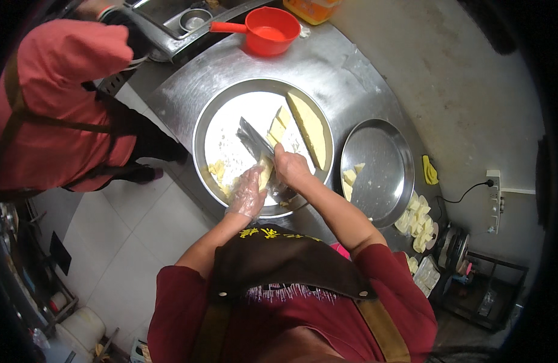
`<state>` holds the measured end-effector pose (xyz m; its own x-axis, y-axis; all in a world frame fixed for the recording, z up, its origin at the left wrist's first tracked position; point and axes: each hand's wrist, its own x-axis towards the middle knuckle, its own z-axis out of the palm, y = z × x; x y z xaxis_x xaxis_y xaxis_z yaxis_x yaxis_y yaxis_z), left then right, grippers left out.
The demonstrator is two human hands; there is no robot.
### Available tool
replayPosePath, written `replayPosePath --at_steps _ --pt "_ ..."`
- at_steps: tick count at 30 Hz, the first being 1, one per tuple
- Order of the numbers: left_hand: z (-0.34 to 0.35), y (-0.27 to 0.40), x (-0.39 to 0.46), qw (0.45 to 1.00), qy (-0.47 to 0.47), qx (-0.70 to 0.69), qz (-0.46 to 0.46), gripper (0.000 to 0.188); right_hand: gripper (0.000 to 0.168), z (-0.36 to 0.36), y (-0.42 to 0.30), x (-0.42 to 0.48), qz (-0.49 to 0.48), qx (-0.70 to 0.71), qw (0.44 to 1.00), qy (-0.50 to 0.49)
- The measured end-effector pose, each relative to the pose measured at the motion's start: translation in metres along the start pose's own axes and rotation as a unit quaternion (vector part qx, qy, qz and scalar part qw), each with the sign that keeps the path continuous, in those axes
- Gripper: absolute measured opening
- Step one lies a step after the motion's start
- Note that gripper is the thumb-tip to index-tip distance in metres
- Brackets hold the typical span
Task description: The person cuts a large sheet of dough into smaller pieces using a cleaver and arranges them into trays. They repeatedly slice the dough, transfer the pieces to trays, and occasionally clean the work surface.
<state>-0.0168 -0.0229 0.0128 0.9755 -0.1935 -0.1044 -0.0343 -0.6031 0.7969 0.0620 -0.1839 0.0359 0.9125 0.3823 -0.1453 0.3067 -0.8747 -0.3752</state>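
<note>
My right hand (291,167) is bare and wraps around the handle of a broad-bladed kitchen knife (255,139). Its blade points up and to the left over a large round metal pan (229,106). A clear plastic glove covers my left hand (246,195), which holds a pale yellow piece (264,173) of cake-like food near the knife. Part of that piece is hidden by my fingers. Yellow scraps (216,170) lie at the pan's left side. Several cut pieces (278,126) sit in a row beyond the knife, and a long curved slab (309,129) rests along the right wall.
A second metal pan (381,174) to the right holds several yellow pieces (349,177). Behind stands a red plastic dipper (272,31). Pale cups (417,220) cluster at the right. A co-worker in a pink top (56,100) stands at the left by a sink (170,27).
</note>
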Motion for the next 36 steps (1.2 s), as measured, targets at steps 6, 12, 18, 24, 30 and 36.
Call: replayPosePath --at_steps 6,12,18,24,30,36 --pt "-0.023 0.013 -0.011 0.995 -0.051 0.083 0.003 0.066 0.019 -0.002 0.006 0.003 0.023 -0.015 0.999 -0.026" --pt "-0.024 -0.001 -0.029 0.991 -0.023 0.127 0.035 0.058 0.015 -0.037 -0.033 -0.028 0.054 0.037 0.998 0.004" --pt "-0.023 0.003 -0.032 0.995 -0.03 0.096 0.004 0.049 0.016 -0.004 -0.035 -0.036 0.029 0.031 0.998 -0.04" --pt "-0.029 0.002 -0.036 0.986 -0.028 0.166 0.019 0.047 0.019 0.014 -0.026 -0.025 0.021 0.004 0.998 -0.054" --pt "-0.028 -0.006 -0.042 0.981 0.018 0.19 0.041 0.038 0.022 -0.01 -0.044 -0.049 0.036 0.058 0.997 0.035" --pt "-0.026 -0.004 -0.041 0.979 0.002 0.2 0.026 0.034 0.02 0.001 -0.053 -0.057 0.036 0.073 0.995 -0.05"
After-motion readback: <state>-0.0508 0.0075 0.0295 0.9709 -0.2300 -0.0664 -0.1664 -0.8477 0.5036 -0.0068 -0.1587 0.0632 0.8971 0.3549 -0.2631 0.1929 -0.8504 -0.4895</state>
